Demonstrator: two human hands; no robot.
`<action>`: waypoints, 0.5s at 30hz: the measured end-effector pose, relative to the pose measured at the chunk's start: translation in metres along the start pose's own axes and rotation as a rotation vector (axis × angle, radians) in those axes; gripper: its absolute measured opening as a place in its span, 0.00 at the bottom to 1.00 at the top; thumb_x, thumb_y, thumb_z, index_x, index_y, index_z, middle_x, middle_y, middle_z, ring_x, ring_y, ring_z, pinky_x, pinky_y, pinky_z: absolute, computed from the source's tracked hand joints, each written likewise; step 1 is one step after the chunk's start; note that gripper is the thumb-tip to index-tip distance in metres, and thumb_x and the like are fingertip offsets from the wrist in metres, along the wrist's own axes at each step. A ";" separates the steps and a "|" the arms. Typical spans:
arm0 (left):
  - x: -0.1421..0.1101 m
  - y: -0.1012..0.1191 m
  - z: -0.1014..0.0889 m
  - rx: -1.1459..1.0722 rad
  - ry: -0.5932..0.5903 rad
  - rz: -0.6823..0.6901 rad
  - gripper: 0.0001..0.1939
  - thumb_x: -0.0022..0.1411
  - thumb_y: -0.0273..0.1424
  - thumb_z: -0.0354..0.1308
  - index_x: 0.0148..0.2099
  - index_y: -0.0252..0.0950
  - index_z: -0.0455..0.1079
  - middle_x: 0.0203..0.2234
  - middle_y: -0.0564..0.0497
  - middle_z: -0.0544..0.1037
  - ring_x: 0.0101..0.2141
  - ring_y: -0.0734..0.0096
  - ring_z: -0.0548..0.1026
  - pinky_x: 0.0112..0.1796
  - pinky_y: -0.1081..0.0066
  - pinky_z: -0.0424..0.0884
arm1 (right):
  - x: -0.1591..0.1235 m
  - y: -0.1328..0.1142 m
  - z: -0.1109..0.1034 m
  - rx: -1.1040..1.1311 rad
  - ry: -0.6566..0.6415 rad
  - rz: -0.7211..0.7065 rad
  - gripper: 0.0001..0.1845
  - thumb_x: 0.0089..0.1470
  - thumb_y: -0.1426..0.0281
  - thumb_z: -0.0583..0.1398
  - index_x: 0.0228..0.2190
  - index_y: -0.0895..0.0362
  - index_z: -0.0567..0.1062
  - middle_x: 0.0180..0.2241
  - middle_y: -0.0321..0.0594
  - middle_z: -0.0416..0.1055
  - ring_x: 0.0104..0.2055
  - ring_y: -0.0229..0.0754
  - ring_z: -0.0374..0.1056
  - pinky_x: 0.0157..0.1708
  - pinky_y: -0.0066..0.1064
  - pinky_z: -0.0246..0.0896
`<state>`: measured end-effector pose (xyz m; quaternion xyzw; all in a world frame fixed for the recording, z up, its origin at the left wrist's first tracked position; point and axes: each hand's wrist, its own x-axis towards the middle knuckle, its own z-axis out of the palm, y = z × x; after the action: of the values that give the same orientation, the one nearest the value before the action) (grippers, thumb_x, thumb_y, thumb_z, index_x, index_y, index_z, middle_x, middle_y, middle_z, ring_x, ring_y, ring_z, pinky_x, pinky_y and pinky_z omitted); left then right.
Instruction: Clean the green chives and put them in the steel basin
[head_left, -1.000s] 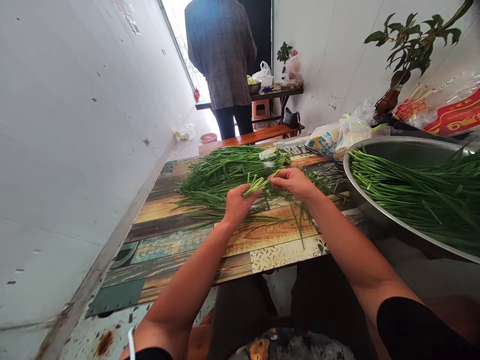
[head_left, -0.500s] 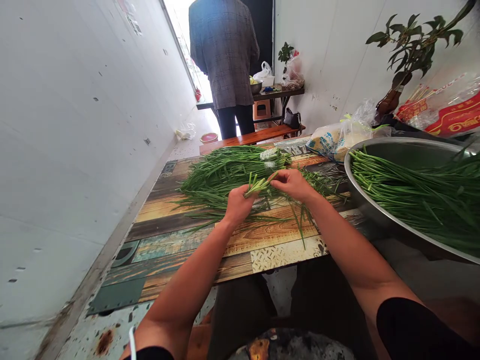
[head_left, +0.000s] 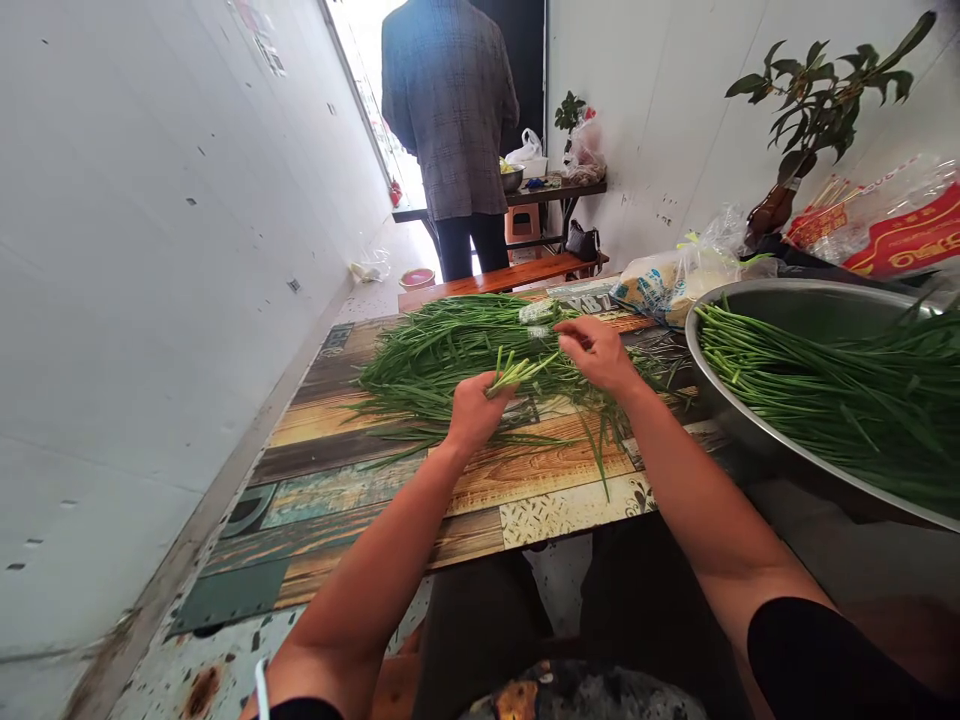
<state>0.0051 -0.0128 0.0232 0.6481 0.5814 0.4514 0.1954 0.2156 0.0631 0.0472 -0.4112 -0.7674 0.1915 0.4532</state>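
Note:
My left hand (head_left: 477, 412) is closed around a small bunch of garlic chives (head_left: 520, 372), their pale stem ends pointing up and right. Just right of those ends, my right hand (head_left: 598, 358) is held with thumb and fingers bent together; whatever they pinch, if anything, is too small to make out. Behind both hands a large pile of garlic chives (head_left: 435, 345) lies on the table (head_left: 360, 505), its stems bound by a pale band (head_left: 535, 313). Loose trimmings (head_left: 652, 368) are scattered under and beyond my right hand.
A wide metal basin (head_left: 694, 345) full of garlic chives stands at the right. Behind it are a plastic bag (head_left: 667, 285), a red package (head_left: 907, 235) and a potted plant (head_left: 814, 110). A person (head_left: 457, 110) stands beyond the bench (head_left: 517, 272), back turned.
My right hand has moved slightly up and right, away from the stem ends it was touching. My left hand keeps its hold on the bunch, almost unmoved.

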 end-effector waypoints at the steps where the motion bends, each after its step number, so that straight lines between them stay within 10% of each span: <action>1: 0.000 0.000 0.000 -0.002 -0.002 -0.003 0.16 0.57 0.40 0.57 0.23 0.35 0.70 0.17 0.55 0.68 0.23 0.76 0.62 0.28 0.74 0.57 | -0.001 -0.001 0.001 0.011 -0.082 -0.087 0.18 0.54 0.59 0.59 0.40 0.59 0.79 0.39 0.46 0.76 0.37 0.42 0.69 0.35 0.32 0.61; 4: 0.000 -0.001 0.000 -0.023 -0.007 -0.017 0.16 0.57 0.40 0.56 0.23 0.34 0.69 0.17 0.56 0.67 0.23 0.77 0.61 0.28 0.74 0.56 | -0.002 -0.002 0.004 -0.022 -0.282 -0.170 0.15 0.52 0.59 0.62 0.34 0.58 0.81 0.36 0.45 0.77 0.39 0.44 0.69 0.38 0.33 0.60; 8: 0.000 -0.002 0.000 -0.035 0.008 -0.016 0.17 0.57 0.41 0.57 0.23 0.34 0.68 0.17 0.57 0.65 0.23 0.78 0.59 0.27 0.74 0.55 | -0.003 -0.002 0.002 0.148 -0.418 0.085 0.20 0.50 0.55 0.63 0.22 0.59 0.80 0.21 0.37 0.72 0.27 0.37 0.64 0.29 0.30 0.55; 15: 0.001 0.001 -0.001 -0.052 -0.014 0.030 0.15 0.58 0.39 0.57 0.25 0.34 0.70 0.19 0.56 0.69 0.24 0.77 0.62 0.28 0.74 0.57 | -0.006 -0.019 0.021 0.758 -0.248 0.513 0.18 0.37 0.56 0.71 0.25 0.58 0.82 0.26 0.38 0.77 0.24 0.32 0.64 0.23 0.26 0.55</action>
<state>0.0046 -0.0122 0.0245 0.6548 0.5580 0.4647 0.2095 0.1904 0.0487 0.0460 -0.3670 -0.5654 0.6115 0.4143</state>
